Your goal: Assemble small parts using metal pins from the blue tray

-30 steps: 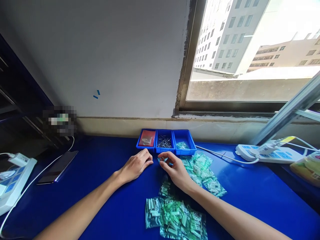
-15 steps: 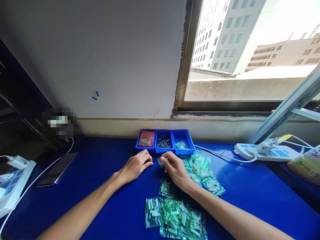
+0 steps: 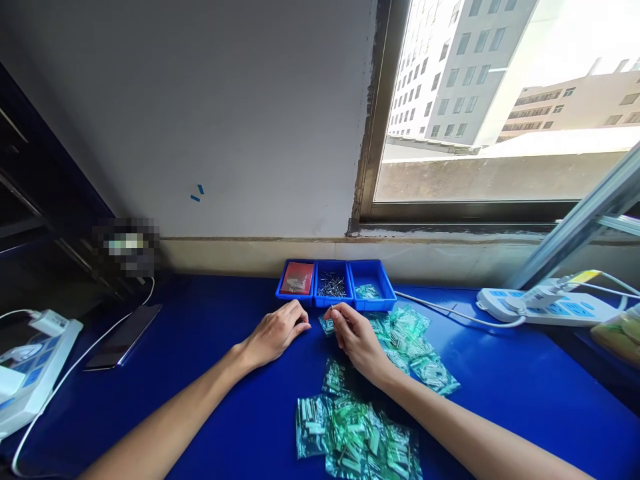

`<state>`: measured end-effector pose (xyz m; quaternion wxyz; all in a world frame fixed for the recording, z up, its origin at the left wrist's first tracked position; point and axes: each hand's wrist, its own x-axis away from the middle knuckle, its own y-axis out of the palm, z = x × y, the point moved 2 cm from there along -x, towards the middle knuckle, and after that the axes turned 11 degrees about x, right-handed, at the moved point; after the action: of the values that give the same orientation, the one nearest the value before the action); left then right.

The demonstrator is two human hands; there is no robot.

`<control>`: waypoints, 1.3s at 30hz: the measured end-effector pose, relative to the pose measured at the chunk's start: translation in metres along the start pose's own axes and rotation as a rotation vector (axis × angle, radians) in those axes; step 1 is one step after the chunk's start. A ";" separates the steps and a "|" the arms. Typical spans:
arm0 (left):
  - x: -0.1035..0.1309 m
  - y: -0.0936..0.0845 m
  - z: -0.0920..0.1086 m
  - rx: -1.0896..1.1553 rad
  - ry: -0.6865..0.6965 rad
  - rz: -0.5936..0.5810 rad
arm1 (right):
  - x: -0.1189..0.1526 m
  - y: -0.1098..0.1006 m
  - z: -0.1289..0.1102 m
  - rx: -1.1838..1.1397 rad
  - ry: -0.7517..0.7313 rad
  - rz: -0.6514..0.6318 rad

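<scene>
Head cam: both hands are near the middle of the frame, over a blue table (image 3: 240,427). The right hand (image 3: 359,338) is pinched narrow, thumb against fingers, with a thin bit (image 3: 332,308) poking out the top. Looks like a pin or screw to me, but it's tiny in this view so don't quote me. The left hand (image 3: 283,328) is just left of centre, fingers curled in; can't tell if there's anything in it. Right above the hands sit three blue bins (image 3: 373,305) side by side: red bag (image 3: 299,278) in the left one, loose metal bits (image 3: 332,285) in the middle, some small bags (image 3: 367,291) in the right. Green bags (image 3: 367,433) of small parts are heaped at bottom centre, and another green pile (image 3: 407,333) spreads out right of centre, partly behind the right hand. Phone (image 3: 124,337) lies over on the left, and there's a white power strip (image 3: 555,310) at the right.
</scene>
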<state>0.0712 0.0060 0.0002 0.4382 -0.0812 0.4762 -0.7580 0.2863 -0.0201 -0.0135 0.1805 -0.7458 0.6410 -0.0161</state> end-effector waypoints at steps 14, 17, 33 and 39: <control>-0.001 0.000 0.000 -0.004 -0.004 0.031 | -0.001 -0.002 -0.005 -0.107 0.050 0.045; 0.000 0.000 -0.001 0.012 -0.005 0.027 | -0.001 -0.003 -0.004 -0.117 0.032 0.046; 0.000 -0.001 0.001 0.014 0.015 0.014 | 0.000 -0.004 -0.005 -0.100 0.047 0.107; 0.000 -0.002 0.004 -0.007 0.001 0.004 | 0.001 -0.004 -0.008 -0.100 0.024 0.085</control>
<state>0.0725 0.0043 0.0036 0.4391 -0.0815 0.4794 -0.7554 0.2884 -0.0226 -0.0050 0.1360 -0.7256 0.6744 0.0147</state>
